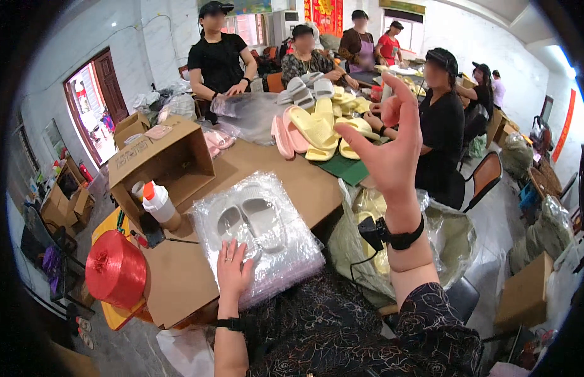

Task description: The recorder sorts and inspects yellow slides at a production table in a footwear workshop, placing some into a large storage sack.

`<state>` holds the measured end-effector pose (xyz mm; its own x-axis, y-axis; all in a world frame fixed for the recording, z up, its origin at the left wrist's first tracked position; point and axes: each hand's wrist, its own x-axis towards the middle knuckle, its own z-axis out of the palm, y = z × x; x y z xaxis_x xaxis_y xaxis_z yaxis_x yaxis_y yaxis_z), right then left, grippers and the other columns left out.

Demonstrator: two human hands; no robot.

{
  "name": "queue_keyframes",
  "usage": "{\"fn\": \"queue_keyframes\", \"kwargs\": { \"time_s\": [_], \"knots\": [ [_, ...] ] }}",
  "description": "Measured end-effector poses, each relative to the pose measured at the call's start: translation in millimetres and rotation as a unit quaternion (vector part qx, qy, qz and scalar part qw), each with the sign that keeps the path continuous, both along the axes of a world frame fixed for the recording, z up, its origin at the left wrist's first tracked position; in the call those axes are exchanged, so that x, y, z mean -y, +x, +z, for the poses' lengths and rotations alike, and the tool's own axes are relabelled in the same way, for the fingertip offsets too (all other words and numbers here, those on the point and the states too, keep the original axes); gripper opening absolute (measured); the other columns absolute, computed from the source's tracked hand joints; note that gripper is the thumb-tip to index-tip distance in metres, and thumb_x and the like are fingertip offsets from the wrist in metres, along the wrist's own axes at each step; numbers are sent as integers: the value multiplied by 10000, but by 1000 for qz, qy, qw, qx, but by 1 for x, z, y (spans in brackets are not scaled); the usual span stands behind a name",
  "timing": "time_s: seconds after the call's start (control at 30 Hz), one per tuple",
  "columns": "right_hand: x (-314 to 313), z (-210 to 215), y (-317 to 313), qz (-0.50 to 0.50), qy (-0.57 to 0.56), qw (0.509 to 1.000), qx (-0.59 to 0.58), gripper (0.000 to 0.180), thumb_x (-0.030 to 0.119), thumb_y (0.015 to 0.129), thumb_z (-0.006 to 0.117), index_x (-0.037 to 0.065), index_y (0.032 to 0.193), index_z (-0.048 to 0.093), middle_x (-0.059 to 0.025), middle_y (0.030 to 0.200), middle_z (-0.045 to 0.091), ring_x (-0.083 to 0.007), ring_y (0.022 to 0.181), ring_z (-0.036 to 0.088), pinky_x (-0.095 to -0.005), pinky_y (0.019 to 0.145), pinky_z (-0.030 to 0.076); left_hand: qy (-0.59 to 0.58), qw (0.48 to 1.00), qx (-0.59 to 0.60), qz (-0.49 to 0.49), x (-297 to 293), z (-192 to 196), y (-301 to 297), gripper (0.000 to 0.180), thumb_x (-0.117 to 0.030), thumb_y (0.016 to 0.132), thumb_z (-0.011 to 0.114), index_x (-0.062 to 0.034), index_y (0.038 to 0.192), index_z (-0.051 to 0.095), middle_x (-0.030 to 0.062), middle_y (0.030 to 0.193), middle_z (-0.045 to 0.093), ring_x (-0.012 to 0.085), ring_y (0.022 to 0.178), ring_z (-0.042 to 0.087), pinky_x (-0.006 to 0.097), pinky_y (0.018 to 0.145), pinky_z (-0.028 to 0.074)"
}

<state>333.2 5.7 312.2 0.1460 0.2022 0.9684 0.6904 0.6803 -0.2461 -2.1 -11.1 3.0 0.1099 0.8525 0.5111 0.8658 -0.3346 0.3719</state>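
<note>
Pressing flat, fingers spread, the left hand rests on a clear bagged pair of grey slippers atop a stack of plastic bags on the cardboard-covered table. Her right hand hangs raised, open and empty. A red twine spool, a glue bottle and an open carton crowd the left.
</note>
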Motion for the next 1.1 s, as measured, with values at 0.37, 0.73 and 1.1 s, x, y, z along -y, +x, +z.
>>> {"fn": "queue_keyframes", "kwargs": {
  "time_s": [0.37,0.73,1.1],
  "knots": [
    [-6,3,-17,-26,-51,995,84,847,289,643,889,100,1372,501,-50,860,487,-246,828,495,-389,788,433,-5,1000,1,16,1,-5,-8,453,-314,906,645,-135,1321,622,146,1498,472,396,1420,358,520,1153,292],
    [-13,-16,-11,-57,-132,985,90,816,271,661,859,113,1377,499,-68,944,520,-255,900,505,-404,848,428,8,1000,-3,8,-2,-6,-5,461,-380,917,620,-144,1314,625,137,1491,478,393,1418,365,525,1146,302],
    [-19,-24,-8,-48,-110,989,86,831,245,641,876,107,1370,503,-74,912,514,-257,870,505,-405,830,436,3,1000,-12,11,-4,-1,-3,461,-361,924,618,-137,1327,617,137,1495,477,391,1419,361,514,1158,292]
  ]
}}
